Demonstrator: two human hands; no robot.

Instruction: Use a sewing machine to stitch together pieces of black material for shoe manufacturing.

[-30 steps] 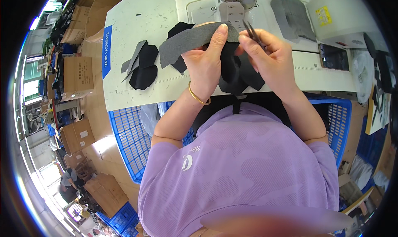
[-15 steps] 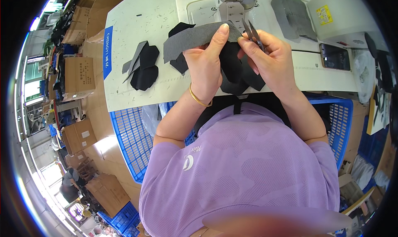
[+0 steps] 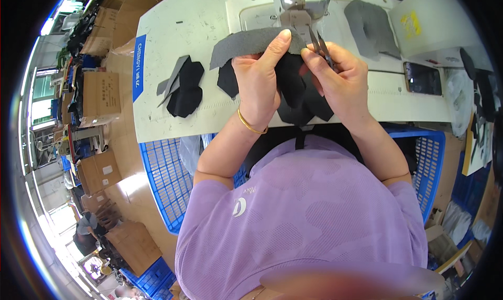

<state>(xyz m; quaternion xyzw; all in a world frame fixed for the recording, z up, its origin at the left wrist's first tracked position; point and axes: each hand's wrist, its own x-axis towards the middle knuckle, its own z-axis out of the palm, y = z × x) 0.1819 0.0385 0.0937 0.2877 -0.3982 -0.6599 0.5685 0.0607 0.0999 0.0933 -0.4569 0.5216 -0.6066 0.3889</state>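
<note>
Between my two hands is a curved grey fabric piece (image 3: 241, 42), held above the white machine table (image 3: 215, 111). My left hand (image 3: 260, 72) pinches it, thumb on top and fingers beneath. My right hand (image 3: 338, 72) has its thumb and forefinger closed at the strip's right end. A pair of small dark scissors (image 3: 322, 47) is held in that same hand, blades pointing up and away. Black fabric pieces (image 3: 298, 98) hang or lie below and between the hands; which of them join the grey strip I cannot tell.
Left on the table lies a stack of black and grey pieces (image 3: 184, 87). The sewing machine head (image 3: 301, 3) stands just beyond my hands. At right are grey pieces (image 3: 371, 30) and a phone (image 3: 422, 78). Blue baskets (image 3: 165, 177) sit under the table's front edge.
The view has shifted slightly. The grey strip's left end has tilted a little, and the black piece behind its top edge no longer shows. Both hands keep their grip.
</note>
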